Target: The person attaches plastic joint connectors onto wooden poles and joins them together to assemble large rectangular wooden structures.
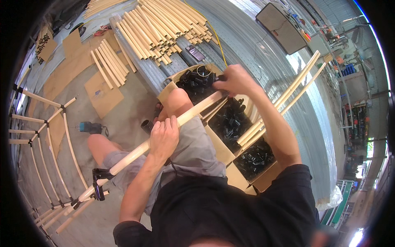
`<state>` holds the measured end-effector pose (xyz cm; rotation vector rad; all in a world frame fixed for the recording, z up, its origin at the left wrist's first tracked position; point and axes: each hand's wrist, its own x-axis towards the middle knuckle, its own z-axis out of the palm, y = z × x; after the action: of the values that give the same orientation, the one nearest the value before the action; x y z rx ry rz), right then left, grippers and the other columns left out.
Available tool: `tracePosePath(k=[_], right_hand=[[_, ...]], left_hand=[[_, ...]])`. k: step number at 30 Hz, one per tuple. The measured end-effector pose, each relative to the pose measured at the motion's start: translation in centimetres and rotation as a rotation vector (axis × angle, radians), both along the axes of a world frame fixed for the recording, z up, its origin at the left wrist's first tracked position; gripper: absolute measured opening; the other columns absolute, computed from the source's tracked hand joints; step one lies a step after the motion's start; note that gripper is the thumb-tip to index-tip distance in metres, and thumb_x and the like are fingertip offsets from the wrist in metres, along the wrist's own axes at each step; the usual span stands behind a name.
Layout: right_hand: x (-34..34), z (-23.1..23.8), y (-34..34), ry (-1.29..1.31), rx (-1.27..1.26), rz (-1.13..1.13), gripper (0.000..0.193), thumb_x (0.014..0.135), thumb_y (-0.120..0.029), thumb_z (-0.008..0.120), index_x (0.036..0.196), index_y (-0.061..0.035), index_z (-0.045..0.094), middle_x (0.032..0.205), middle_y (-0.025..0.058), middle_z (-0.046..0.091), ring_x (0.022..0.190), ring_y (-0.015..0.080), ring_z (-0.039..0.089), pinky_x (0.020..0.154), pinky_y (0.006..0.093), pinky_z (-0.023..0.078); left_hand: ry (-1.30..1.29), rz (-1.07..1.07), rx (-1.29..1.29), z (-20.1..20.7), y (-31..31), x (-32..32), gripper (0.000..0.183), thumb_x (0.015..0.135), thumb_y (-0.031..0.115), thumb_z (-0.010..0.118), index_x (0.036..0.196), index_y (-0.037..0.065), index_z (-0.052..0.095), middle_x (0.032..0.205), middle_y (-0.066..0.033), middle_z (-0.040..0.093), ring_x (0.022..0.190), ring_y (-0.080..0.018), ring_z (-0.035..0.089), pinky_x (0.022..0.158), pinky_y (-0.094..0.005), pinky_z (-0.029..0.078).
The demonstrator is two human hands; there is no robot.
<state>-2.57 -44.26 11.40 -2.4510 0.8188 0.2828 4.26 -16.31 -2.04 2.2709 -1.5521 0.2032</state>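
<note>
A long cream pipe (131,156) slants across my lap, its upper end close to the boxes. My left hand (163,136) is wrapped round it near the middle. Toward its lower end sits a black pipe joint (100,178). My right hand (238,80) is closed on a small black pipe joint (220,81), just above the pipe's upper end; its fingers partly hide the joint, and I cannot tell whether it touches the pipe. Beneath that hand a cardboard box (173,84) holds loose black joints (196,82).
More boxed black fittings (230,121) stand to the right, with several cream pipes (284,99) leaning across them. Stacked pipes (160,29) and a phone (195,52) lie on the metal bench ahead. An assembled pipe frame (47,121) and a teal power tool (88,127) are left.
</note>
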Motion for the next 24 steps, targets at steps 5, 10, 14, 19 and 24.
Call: tracePosePath(k=[5, 10, 14, 19, 24], right_hand=[[1.6, -3.6, 7.8, -0.317, -0.319, 0.274, 0.040, 0.071, -0.030, 0.072, 0.065, 0.0093, 0.064, 0.060, 0.0272, 0.058, 0.057, 0.0407, 0.061, 0.059, 0.0454, 0.051], [3.3, -3.3, 9.8, -0.205, -0.230, 0.247, 0.043, 0.070, -0.033, 0.073, 0.062, 0.0087, 0.063, 0.059, 0.0282, 0.057, 0.060, 0.0414, 0.062, 0.061, 0.0467, 0.050], [3.9, -3.4, 11.2, -0.209, -0.267, 0.289, 0.044, 0.071, -0.034, 0.074, 0.061, 0.0086, 0.063, 0.057, 0.0267, 0.058, 0.060, 0.0402, 0.063, 0.060, 0.0454, 0.052], [4.2, -4.4, 10.5, -0.308, -0.325, 0.320, 0.040, 0.072, -0.030, 0.072, 0.060, 0.0078, 0.064, 0.056, 0.0234, 0.061, 0.056, 0.0385, 0.065, 0.060, 0.0432, 0.055], [8.6, -1.5, 10.0, 0.151, 0.031, 0.383, 0.028, 0.071, -0.023, 0.067, 0.063, 0.0047, 0.067, 0.058, 0.0179, 0.065, 0.054, 0.0284, 0.069, 0.056, 0.0374, 0.057]], left_hand=[[0.183, -0.087, -0.019, 1.4, -1.0, 1.2, 0.021, 0.087, 0.021, 0.066, 0.092, 0.003, 0.056, 0.080, -0.0148, 0.064, 0.073, -0.0294, 0.066, 0.075, -0.0366, 0.049], [0.425, -0.058, 0.034, 1.6, -1.2, 1.7, 0.029, 0.090, 0.026, 0.067, 0.101, 0.001, 0.058, 0.086, -0.0178, 0.066, 0.083, -0.0374, 0.066, 0.073, -0.0460, 0.051], [0.512, -0.039, 0.083, 1.8, -1.3, 2.2, 0.034, 0.090, 0.029, 0.067, 0.107, 0.001, 0.059, 0.091, -0.0183, 0.066, 0.089, -0.0410, 0.066, 0.075, -0.0517, 0.051], [0.578, -0.061, 0.025, 3.2, -1.7, 2.3, 0.038, 0.089, 0.031, 0.069, 0.107, 0.000, 0.058, 0.098, -0.0207, 0.066, 0.090, -0.0422, 0.065, 0.075, -0.0501, 0.052], [0.350, 0.066, -0.040, 2.0, -1.8, 0.1, 0.040, 0.087, 0.032, 0.072, 0.103, -0.002, 0.060, 0.096, -0.0227, 0.067, 0.089, -0.0440, 0.065, 0.074, -0.0500, 0.051]])
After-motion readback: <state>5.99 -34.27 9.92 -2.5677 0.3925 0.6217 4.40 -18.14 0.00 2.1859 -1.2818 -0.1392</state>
